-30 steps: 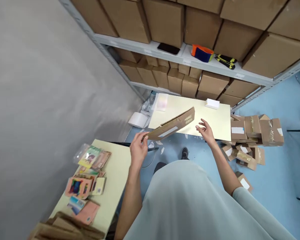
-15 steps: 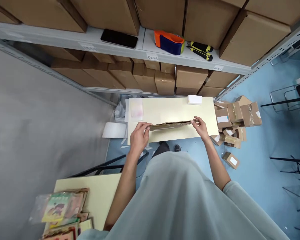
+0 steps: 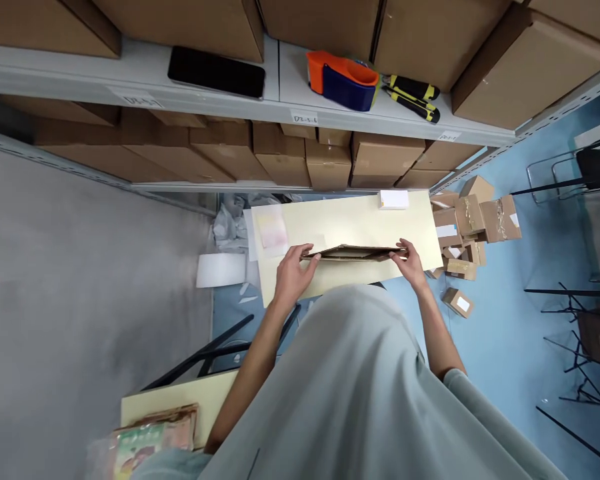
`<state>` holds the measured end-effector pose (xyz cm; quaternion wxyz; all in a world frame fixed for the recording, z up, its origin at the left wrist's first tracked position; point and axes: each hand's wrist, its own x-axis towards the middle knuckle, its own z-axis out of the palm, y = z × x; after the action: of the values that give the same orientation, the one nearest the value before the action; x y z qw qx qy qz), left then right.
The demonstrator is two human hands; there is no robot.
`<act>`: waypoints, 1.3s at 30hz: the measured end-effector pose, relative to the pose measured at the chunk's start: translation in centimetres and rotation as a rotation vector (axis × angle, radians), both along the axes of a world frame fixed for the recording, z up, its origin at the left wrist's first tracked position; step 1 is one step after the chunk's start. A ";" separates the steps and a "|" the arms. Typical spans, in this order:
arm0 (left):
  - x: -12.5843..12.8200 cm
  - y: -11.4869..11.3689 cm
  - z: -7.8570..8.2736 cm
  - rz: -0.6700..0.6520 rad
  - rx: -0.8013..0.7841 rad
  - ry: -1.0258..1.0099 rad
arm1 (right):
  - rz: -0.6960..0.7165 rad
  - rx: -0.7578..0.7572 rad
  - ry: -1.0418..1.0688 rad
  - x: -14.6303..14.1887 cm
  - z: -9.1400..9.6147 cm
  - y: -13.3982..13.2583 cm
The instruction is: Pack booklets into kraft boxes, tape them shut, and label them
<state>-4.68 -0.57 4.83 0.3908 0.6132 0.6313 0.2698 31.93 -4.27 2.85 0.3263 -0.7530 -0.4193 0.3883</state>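
Observation:
Between my two hands a flattened cardboard box (image 3: 355, 257) stands on edge above the pale yellow table, its two layers parted in the middle to show a narrow gap. My left hand (image 3: 296, 270) is closed on its left end, thumb on the near side and fingers behind. At the other end my right hand (image 3: 408, 262) pinches the cardboard the same way. A small white box (image 3: 393, 199) lies on the tabletop (image 3: 345, 217) near its far edge, beyond my right hand. Printed paper (image 3: 273, 233) rests at the table's left end.
Ahead, a metal shelf (image 3: 280, 107) holds cardboard boxes, a phone (image 3: 217, 71), an orange-and-blue tape dispenser (image 3: 343, 80) and yellow-black cutters (image 3: 413, 97). Small cartons (image 3: 473, 227) are piled on the floor at right. A white roll (image 3: 221, 270) is left of the table; booklets (image 3: 153, 440) lie behind left.
The flat cardboard has spread apart in the middle, so a gap now shows between its layers. Both hands still grip its ends, and the view has shifted closer to the shelf.

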 end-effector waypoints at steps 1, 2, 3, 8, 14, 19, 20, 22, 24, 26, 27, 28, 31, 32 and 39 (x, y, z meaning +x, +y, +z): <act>0.1 0.2 0.2 0.005 -0.016 0.006 | 0.029 -0.014 -0.004 0.4 -0.3 0.1; 0.4 0.4 0.5 0.007 -0.030 0.019 | 0.058 -0.030 -0.012 0.7 -0.6 0.2; 0.6 0.7 0.8 0.008 -0.044 0.042 | 0.084 -0.042 -0.022 0.9 -0.9 0.2; 2.4 2.2 2.0 0.073 -0.155 0.254 | 0.151 -0.015 -0.028 1.0 -1.3 0.6; 4.3 2.7 2.8 0.216 -0.266 0.336 | 0.245 0.053 -0.050 2.2 0.2 3.5; 6.6 1.6 2.7 0.281 -0.345 0.299 | 0.315 0.039 -0.080 3.0 1.1 7.0; 7.1 1.4 2.6 0.282 -0.335 0.322 | 0.326 0.028 -0.096 2.9 1.3 7.5; 7.6 0.9 2.5 0.286 -0.306 0.358 | 0.352 0.010 -0.118 2.5 1.5 7.8; 7.8 0.5 2.4 0.275 -0.272 0.365 | 0.372 0.007 -0.117 2.1 1.6 7.6; 7.5 0.1 2.5 0.232 -0.231 0.361 | 0.367 0.015 -0.105 1.6 1.7 7.1; 7.3 -0.1 2.5 0.202 -0.210 0.361 | 0.356 0.018 -0.102 1.4 1.7 6.8; 7.0 -0.3 2.5 0.171 -0.192 0.364 | 0.340 0.022 -0.102 1.2 1.8 6.5; 6.3 -0.9 2.7 0.095 -0.165 0.379 | 0.293 0.043 -0.121 0.7 1.9 6.2; 6.1 -1.0 2.7 0.075 -0.161 0.382 | 0.284 0.053 -0.130 0.6 1.9 6.3; 5.4 -1.5 3.0 -0.024 -0.156 0.347 | 0.345 0.036 -0.148 0.8 2.7 8.2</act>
<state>0.74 -2.10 7.85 0.3259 0.6259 0.7007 0.1055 32.71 3.94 5.52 0.2366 -0.6903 -0.5720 0.3746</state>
